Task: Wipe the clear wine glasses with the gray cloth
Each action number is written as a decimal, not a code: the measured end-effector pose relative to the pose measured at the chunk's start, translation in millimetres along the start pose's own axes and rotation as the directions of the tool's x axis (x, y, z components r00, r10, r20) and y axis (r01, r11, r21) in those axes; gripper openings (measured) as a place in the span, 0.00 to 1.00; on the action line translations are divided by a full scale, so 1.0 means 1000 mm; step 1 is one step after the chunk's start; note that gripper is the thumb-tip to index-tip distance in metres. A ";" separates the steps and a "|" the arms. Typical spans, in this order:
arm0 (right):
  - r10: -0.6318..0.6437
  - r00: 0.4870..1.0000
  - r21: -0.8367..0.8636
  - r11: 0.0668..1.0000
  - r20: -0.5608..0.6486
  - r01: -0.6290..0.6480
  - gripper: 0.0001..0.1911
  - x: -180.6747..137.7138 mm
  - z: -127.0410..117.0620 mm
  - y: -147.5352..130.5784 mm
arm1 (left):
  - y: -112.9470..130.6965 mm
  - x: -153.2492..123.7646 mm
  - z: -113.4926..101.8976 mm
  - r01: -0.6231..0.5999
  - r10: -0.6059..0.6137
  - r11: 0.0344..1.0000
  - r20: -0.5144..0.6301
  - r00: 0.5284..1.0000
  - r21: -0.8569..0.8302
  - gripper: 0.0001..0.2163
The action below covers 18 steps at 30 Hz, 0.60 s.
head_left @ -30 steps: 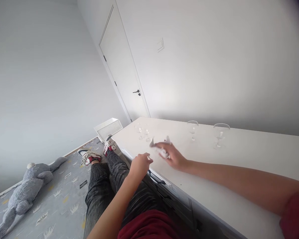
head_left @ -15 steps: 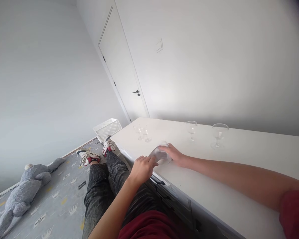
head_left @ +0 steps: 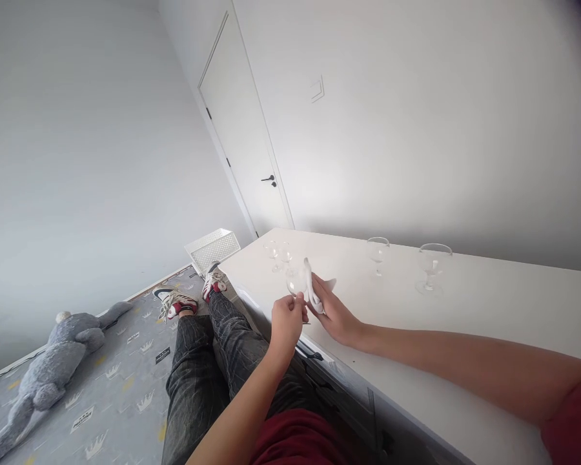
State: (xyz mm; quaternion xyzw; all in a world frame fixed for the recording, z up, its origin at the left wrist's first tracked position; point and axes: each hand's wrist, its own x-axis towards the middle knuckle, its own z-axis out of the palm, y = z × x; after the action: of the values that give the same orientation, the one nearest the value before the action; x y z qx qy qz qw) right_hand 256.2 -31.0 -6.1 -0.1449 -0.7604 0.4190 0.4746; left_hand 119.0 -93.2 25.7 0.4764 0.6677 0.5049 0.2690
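My left hand (head_left: 286,321) is closed in a pinch on the stem of a small clear glass (head_left: 294,281), held just above the near edge of the white table (head_left: 469,336). Right beside it, my right hand (head_left: 337,312) is closed on a white cloth (head_left: 312,289), which touches the side of the glass. Both hands meet over the table's front left part. Farther back on the table stand two small glasses (head_left: 277,251) close together, another stemmed glass (head_left: 377,250), and a wider one (head_left: 433,263).
A white wall and a closed door (head_left: 244,129) with a black handle lie behind the table. A white perforated basket (head_left: 212,248) sits on the floor by the table's corner. My legs stretch over a grey patterned mat (head_left: 116,394) with a grey plush toy (head_left: 53,361).
My right hand lifted the cloth off the table and turned it upright. My left hand rose from the table edge and now holds a glass against the cloth.
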 end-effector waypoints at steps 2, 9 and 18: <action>-0.157 0.987 -0.168 0.973 0.021 0.158 0.38 0.001 -0.005 0.007 | 0.004 -0.002 0.001 0.015 -0.015 1.000 0.043 0.999 -0.008 0.21; -0.409 0.868 -0.424 0.759 0.281 0.494 0.24 0.010 -0.029 0.016 | 0.007 -0.017 -0.003 -0.076 0.028 0.955 0.169 0.985 0.286 0.16; 0.264 0.959 0.272 0.935 -0.107 -0.227 0.12 0.019 -0.019 0.000 | -0.004 -0.025 -0.003 -0.262 0.220 0.786 0.143 0.965 0.561 0.17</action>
State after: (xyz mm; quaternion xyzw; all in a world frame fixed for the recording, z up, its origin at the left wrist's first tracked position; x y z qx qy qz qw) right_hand 262.2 -9.6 9.4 -0.2055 -0.6399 0.5588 0.4858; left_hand 125.3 -117.2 19.9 0.6336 0.7127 0.2930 0.0691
